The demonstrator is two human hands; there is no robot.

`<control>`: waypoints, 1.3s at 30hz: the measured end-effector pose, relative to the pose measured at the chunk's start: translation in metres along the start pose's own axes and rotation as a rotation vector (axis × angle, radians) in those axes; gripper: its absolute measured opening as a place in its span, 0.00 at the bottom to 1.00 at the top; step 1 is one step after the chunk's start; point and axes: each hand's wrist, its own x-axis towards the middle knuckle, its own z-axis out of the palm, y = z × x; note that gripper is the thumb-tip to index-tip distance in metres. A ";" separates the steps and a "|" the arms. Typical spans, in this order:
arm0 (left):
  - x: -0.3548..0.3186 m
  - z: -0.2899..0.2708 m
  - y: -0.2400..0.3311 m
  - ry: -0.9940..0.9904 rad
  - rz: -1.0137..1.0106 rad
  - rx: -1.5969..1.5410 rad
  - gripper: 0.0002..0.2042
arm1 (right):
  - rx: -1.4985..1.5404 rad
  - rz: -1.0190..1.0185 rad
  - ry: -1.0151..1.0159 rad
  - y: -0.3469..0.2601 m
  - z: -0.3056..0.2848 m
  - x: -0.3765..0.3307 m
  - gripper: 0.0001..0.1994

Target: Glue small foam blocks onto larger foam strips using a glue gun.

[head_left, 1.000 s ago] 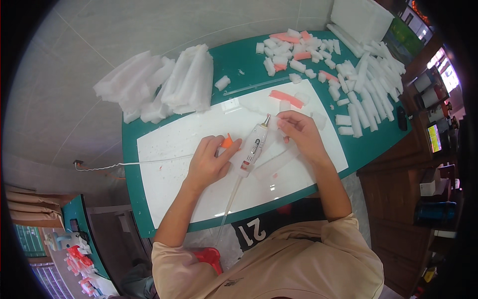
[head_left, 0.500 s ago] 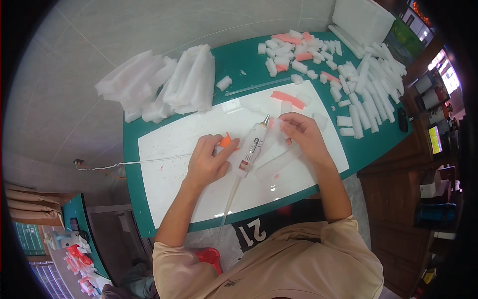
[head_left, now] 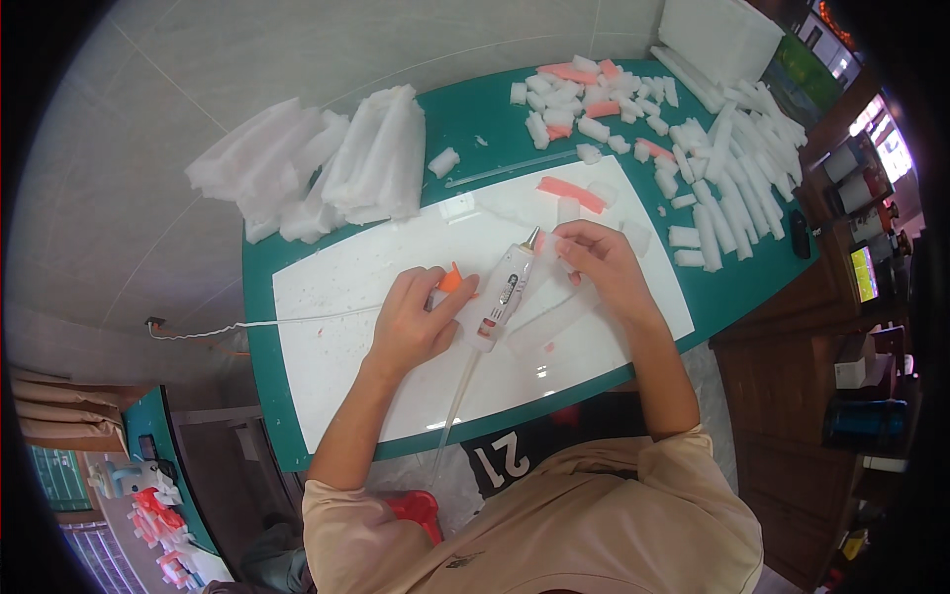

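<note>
My left hand (head_left: 411,315) is closed around the grip of a white hot glue gun (head_left: 505,297), beside its orange trigger (head_left: 452,279). A clear glue stick (head_left: 457,401) trails from the gun's back end toward the table's front edge. My right hand (head_left: 600,259) pinches a small pale foam piece with a pink end (head_left: 549,244), partly hidden by the fingers. The metal nozzle (head_left: 532,238) is at or very near that pink end; whether they touch I cannot tell. Just beyond lie a pink foam strip (head_left: 572,194) and white foam pieces (head_left: 568,210).
A white board (head_left: 336,366) lies on the green table (head_left: 272,416). Stacked foam blocks (head_left: 376,158) stand at the back left. Small foam chunks (head_left: 564,99) and long foam sticks (head_left: 727,218) cover the back right. The gun's white cord (head_left: 267,322) runs off left.
Hardly anything differs. The glue gun's nozzle end has shifted very slightly right, and both hands stay in nearly the same place with the same grips.
</note>
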 end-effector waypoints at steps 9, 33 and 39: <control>0.001 0.001 0.001 0.018 0.014 0.002 0.28 | 0.008 -0.008 0.010 0.001 0.000 0.000 0.09; -0.001 0.002 0.001 -0.008 0.028 0.017 0.28 | 0.084 0.015 0.014 0.006 -0.003 0.001 0.10; -0.001 0.002 0.002 -0.011 0.031 0.016 0.28 | 0.067 0.070 0.045 0.003 -0.001 0.001 0.10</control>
